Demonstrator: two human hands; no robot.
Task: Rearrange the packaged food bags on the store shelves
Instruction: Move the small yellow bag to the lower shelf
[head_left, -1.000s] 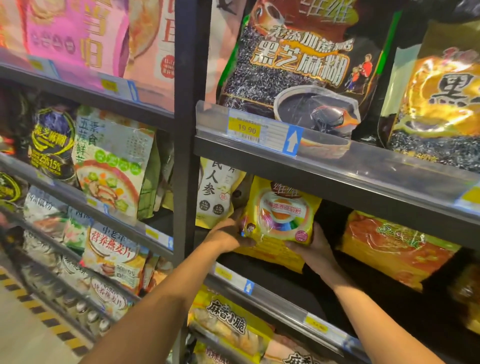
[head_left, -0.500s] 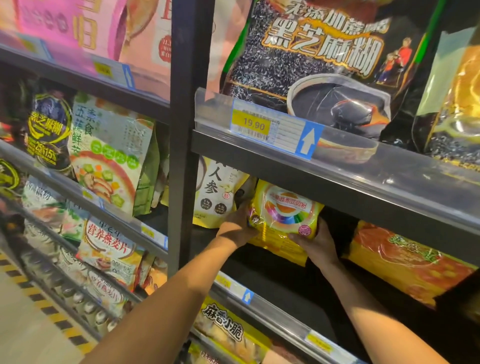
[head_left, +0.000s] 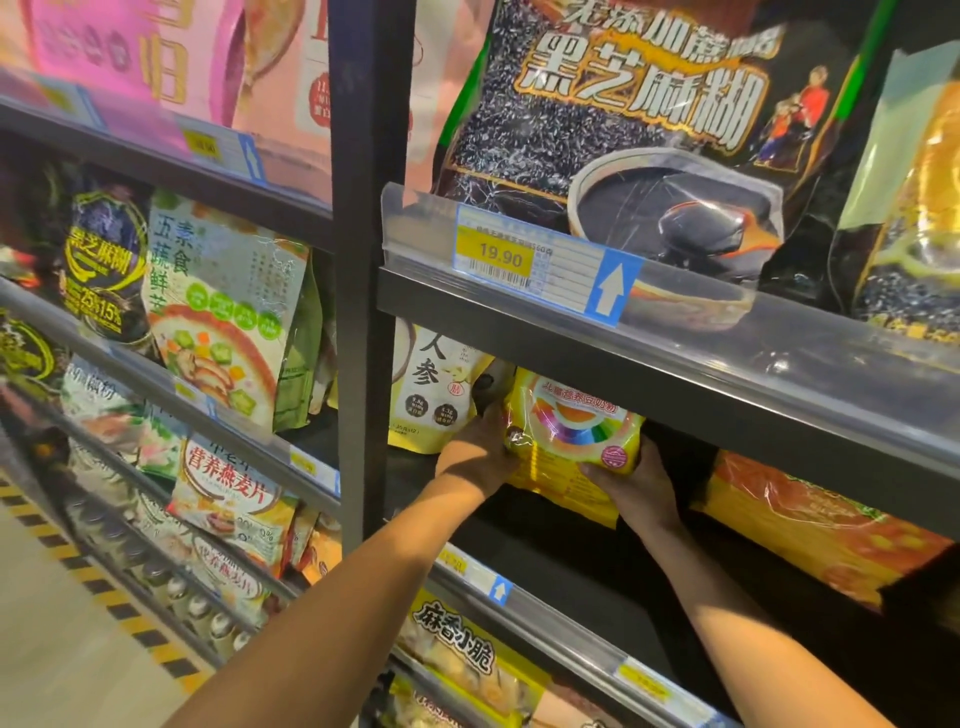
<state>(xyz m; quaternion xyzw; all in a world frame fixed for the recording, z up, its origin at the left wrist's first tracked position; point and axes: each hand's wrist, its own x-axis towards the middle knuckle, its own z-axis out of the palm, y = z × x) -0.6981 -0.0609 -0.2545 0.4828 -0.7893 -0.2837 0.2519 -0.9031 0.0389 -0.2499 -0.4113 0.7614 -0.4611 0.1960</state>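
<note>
A yellow bag with a rainbow ring print (head_left: 571, 441) stands upright on the dark middle shelf (head_left: 545, 561), its top hidden behind the shelf above. My left hand (head_left: 480, 452) grips its left edge and my right hand (head_left: 636, 486) holds its lower right corner. A white and yellow ginseng bag (head_left: 431, 395) stands just left of it, touching my left hand. An orange and yellow bag (head_left: 810, 525) lies further right on the same shelf.
Above, a large black sesame paste bag (head_left: 623, 130) sits behind a price strip marked 19.90 (head_left: 501, 257). A black upright post (head_left: 363, 260) divides the bays. The left bay holds several cereal bags (head_left: 223, 306). A yellow snack bag (head_left: 457, 654) lies below.
The view has drawn closer and tilted up. Both hands have pushed the yellow bag deeper under the upper shelf, still gripping it.
</note>
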